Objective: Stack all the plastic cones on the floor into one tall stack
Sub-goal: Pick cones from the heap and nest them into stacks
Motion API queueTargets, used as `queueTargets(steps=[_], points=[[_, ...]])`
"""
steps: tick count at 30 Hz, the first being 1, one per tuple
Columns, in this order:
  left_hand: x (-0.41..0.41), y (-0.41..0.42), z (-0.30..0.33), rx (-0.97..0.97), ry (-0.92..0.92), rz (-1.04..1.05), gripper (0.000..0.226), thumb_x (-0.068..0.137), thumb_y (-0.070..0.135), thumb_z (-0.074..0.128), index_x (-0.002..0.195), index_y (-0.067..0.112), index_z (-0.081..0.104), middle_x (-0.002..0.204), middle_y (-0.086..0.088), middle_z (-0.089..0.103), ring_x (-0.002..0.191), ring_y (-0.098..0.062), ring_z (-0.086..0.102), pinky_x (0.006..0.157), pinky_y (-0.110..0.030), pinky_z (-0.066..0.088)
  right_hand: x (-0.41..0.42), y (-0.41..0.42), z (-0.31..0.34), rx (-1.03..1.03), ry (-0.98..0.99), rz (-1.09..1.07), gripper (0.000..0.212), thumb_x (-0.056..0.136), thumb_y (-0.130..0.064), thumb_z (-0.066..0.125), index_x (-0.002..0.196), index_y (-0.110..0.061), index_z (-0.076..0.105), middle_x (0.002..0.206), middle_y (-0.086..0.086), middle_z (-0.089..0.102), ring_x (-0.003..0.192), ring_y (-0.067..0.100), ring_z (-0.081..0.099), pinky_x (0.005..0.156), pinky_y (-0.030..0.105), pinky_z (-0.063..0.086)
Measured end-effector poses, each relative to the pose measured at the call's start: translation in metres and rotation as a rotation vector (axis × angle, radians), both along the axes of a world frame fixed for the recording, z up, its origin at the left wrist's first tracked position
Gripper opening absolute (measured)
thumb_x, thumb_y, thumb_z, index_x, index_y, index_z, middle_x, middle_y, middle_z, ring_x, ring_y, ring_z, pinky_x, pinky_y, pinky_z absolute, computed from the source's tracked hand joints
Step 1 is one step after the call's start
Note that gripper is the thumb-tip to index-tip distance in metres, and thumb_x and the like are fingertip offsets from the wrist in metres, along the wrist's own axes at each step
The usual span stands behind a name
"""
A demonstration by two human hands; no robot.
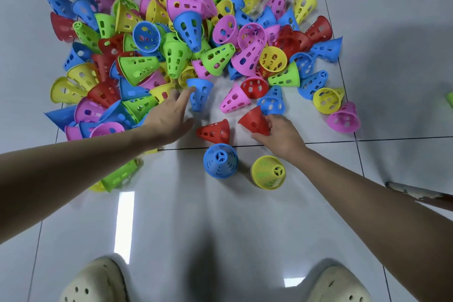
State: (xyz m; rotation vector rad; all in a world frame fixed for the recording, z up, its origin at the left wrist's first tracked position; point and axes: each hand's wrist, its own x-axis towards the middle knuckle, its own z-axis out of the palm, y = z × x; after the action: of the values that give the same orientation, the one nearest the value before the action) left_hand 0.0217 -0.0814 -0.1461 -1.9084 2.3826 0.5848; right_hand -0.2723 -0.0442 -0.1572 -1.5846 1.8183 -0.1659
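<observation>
Bare forearms; cream perforated clogs [95, 282] on feet.

Perforated multicoloured cones [186, 39], seemingly white floor [220, 216]

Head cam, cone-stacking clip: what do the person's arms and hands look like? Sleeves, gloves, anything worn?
Both forearms are bare as far as the frame shows, with no sleeve in view. The left hand and right hand wear no gloves, and no rings, watch or wristband are visible. No markings show. Cream perforated clogs are on the feet.
</observation>
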Motion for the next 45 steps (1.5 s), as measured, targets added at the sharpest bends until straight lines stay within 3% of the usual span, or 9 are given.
queueTargets(steps=[9,15,20,28,31,35,38,41,45], points=[[-0.024,-0.031,0.007,-0.015,-0.090,-0.041,0.087,0.090,0.041,0.066,0.154,0.036,0.008,0.125,-0.014,0.048,0.085,-0.037,0.062,0.057,-0.036,0.040,-0.002,-0.008,0.003,0.000,-0.091,-0.037,0.042,0.080,-0.046,0.079,0.106,-0.018,0.063,0.103,0.003,0.067,0.093,0.022,0.066,0.088,0.043,0.054],[-0.032,-0.043,0.001,-0.119,-0.146,-0.072,0.077,0.088,0.041,0.065,0.149,0.035,0.017,0.113,-0.014,0.049,0.078,-0.033,0.055,0.057,-0.036,0.036,-0.013,0.010,0.025,-0.013,-0.372,-0.122,0.025,0.085,-0.029,0.079,0.103,-0.028,0.062,0.091,-0.014,0.071,0.076,-0.003,0.066,0.075,0.010,0.048],[-0.033,-0.061,-0.002,-0.242,-0.299,-0.241,0.068,0.085,0.037,0.070,0.142,0.023,0.036,0.121,-0.018,0.043,0.109,-0.036,0.046,0.072,-0.044,0.045,-0.022,0.035,0.040,-0.061,-0.446,-0.178,0.017,0.087,-0.036,0.075,0.101,-0.028,0.068,0.088,-0.006,0.073,0.080,0.014,0.069,0.077,0.031,0.055],[-0.023,-0.058,0.003,-0.197,-0.279,-0.350,0.065,0.082,0.046,0.072,0.135,0.020,0.045,0.123,-0.016,0.044,0.116,-0.034,0.045,0.086,-0.048,0.048,-0.040,0.066,0.087,-0.133,-0.639,-0.340,0.021,0.082,-0.014,0.080,0.098,-0.024,0.072,0.090,-0.002,0.076,0.081,0.011,0.070,0.078,0.022,0.053],[-0.015,-0.042,0.009,-0.099,-0.111,-0.307,0.071,0.077,0.071,0.062,0.127,0.023,0.047,0.126,-0.009,0.047,0.116,-0.031,0.049,0.084,-0.046,0.051,-0.045,0.071,0.106,-0.226,-0.713,-0.376,0.028,0.081,-0.003,0.078,0.097,-0.025,0.070,0.088,-0.006,0.076,0.081,0.008,0.069,0.079,0.021,0.054],[-0.011,-0.014,0.027,-0.035,0.257,-0.142,0.065,0.081,0.063,0.069,0.123,0.017,0.052,0.110,-0.002,0.056,0.097,-0.023,0.054,0.078,-0.038,0.047,-0.047,0.082,0.129,-0.305,-0.766,-0.320,0.032,0.077,-0.011,0.079,0.104,-0.024,0.070,0.094,0.001,0.074,0.084,0.014,0.066,0.080,0.025,0.054],[-0.013,0.008,0.044,-0.048,0.454,-0.011,0.050,0.087,0.056,0.068,0.115,0.018,0.053,0.096,-0.001,0.057,0.084,-0.022,0.052,0.068,-0.028,0.041,-0.046,0.092,0.136,-0.363,-0.560,-0.169,0.036,0.078,-0.009,0.084,0.108,-0.023,0.070,0.094,0.013,0.065,0.078,0.024,0.064,0.079,0.028,0.054],[-0.017,0.033,0.060,-0.058,0.648,0.096,0.042,0.089,0.058,0.058,0.113,0.025,0.051,0.095,-0.001,0.060,0.084,-0.017,0.054,0.069,-0.020,0.041,-0.041,0.098,0.132,-0.442,-0.265,0.022,0.033,0.076,-0.022,0.080,0.107,-0.020,0.070,0.083,-0.002,0.055,0.070,0.016,0.058,0.071,0.018,0.048],[-0.026,0.073,0.076,-0.029,0.715,0.067,0.044,0.094,0.049,0.054,0.125,0.019,0.045,0.097,0.016,0.058,0.083,-0.002,0.057,0.063,-0.012,0.041,-0.033,0.105,0.118,-0.344,-0.155,0.114,0.033,0.076,-0.021,0.081,0.106,-0.017,0.068,0.083,-0.011,0.049,0.076,0.001,0.056,0.071,0.003,0.038]])
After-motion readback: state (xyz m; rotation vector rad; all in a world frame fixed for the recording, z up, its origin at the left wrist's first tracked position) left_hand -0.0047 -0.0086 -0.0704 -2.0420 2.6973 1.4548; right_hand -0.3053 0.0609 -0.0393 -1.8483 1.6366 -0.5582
